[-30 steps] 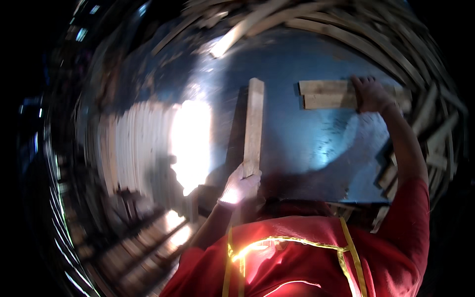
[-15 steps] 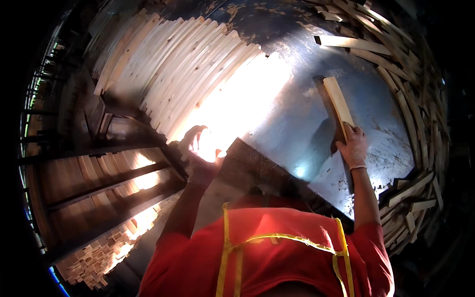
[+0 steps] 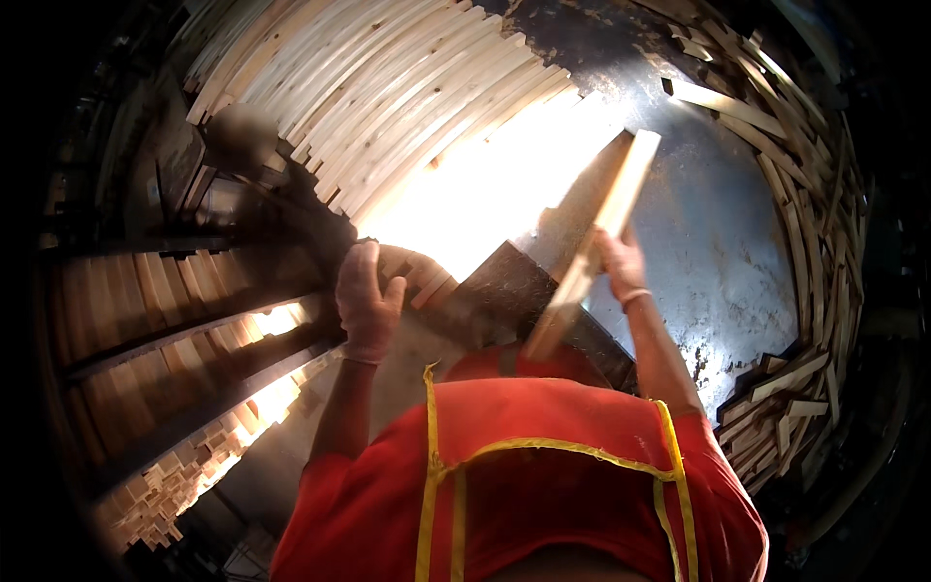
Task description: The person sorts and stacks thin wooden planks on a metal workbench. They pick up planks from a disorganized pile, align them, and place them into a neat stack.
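Note:
In my right hand (image 3: 624, 264) is a pale wooden strip (image 3: 628, 179), gripped near its middle. It slants across the front edge of the dark metal table (image 3: 722, 228), its far end raised above the top and its near end close to my chest. My left hand (image 3: 369, 299) is upright and open, thumb apart from the fingers, with nothing in it. It is nearest the front ends of a row of wooden strips (image 3: 417, 92) laid side by side on the table. Glare washes out the row's right part.
A heap of loose wood pieces (image 3: 790, 383) curves along the table's right side. Slatted racks of wood (image 3: 184, 339) stand at my left, with stacked wood ends (image 3: 175, 475) below them. A dark block-like corner (image 3: 509, 286) juts out at the table's front edge.
My right hand has lifted the strip off the table and brought it left and toward me, turning it to slant the other way. My left hand has moved slightly left and straightened its fingers.

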Motion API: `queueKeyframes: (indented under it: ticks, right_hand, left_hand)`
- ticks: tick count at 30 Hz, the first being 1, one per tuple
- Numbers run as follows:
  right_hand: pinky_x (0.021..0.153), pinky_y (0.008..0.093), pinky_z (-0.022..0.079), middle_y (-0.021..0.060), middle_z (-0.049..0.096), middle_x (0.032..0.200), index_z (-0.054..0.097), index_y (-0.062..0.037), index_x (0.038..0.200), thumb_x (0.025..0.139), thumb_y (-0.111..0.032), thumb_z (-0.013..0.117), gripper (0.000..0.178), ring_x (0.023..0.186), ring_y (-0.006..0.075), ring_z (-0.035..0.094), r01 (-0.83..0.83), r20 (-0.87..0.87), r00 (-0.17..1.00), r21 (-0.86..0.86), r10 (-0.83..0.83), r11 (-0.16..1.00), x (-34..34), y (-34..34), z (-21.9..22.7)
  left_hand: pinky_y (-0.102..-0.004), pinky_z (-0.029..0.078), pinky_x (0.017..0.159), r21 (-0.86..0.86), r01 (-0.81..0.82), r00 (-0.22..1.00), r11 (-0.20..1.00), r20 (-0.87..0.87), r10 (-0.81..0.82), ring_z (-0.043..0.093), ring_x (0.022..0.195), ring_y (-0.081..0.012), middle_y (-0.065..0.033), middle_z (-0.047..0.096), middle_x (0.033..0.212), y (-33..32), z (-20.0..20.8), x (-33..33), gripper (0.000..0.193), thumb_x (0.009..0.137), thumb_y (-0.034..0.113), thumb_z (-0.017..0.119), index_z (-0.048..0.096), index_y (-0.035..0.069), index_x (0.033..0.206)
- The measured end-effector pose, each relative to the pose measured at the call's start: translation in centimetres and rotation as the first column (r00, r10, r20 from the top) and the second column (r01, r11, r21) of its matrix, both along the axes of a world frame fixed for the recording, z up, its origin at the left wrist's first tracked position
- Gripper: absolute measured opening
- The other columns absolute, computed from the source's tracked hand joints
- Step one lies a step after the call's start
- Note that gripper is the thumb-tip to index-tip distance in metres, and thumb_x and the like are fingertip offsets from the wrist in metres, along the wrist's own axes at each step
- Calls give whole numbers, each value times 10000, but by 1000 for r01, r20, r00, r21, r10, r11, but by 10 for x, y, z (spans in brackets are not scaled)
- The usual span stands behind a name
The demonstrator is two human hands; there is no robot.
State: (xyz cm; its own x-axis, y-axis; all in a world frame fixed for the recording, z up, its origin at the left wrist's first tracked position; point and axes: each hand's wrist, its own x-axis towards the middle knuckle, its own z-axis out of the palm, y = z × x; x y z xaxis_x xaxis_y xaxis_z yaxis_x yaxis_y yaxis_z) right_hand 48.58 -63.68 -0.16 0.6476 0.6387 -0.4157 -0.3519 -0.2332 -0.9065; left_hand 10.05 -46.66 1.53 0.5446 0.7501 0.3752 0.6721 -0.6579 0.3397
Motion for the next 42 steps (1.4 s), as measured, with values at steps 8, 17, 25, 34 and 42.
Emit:
queueKeyframes:
  ticks: [8,17,25,34,42]
  right_hand:
    - [582,315,532,80,752,895,754,3,1182,961,-202,692,307,638,127,636,-488,441,645,-390,624,781,138,119,55]
    - [764,321,545,126,740,830,687,67,1268,1054,-293,649,420,694,186,679,-9,30,1000,397,-3,918,231,192,5]
    - [1138,365,460,235,653,1426,541,-16,1518,978,-388,657,666,1304,324,646,-336,488,796,-134,357,932,238,214,-18]
    - [1172,370,415,242,610,1470,415,43,1586,1044,-454,637,769,1383,286,572,-484,333,849,183,409,855,196,188,47]
    - [932,321,522,63,659,1017,395,6,1592,1009,-493,703,827,952,164,626,-312,18,949,-53,314,948,88,60,15]
  left_hand:
    - [-526,438,1107,-27,232,957,972,-171,-233,523,1348,-348,-140,549,1461,-22,-2,137,603,860,314,784,596,69,1378]
    - [-425,541,774,-74,180,935,981,-298,-194,661,832,-303,-98,691,964,37,6,247,434,906,335,780,720,77,1250]
    - [-400,577,756,-663,-227,974,714,-157,164,682,820,-245,-142,687,1012,122,127,299,335,970,269,674,701,46,1219]
    - [-422,534,729,155,216,940,964,-300,-162,625,814,-305,-100,619,932,80,-17,265,529,872,428,775,693,96,1275]
    - [-484,559,821,-689,62,987,722,-65,-147,737,922,-372,-267,711,935,173,129,295,438,892,387,666,721,-10,1068]
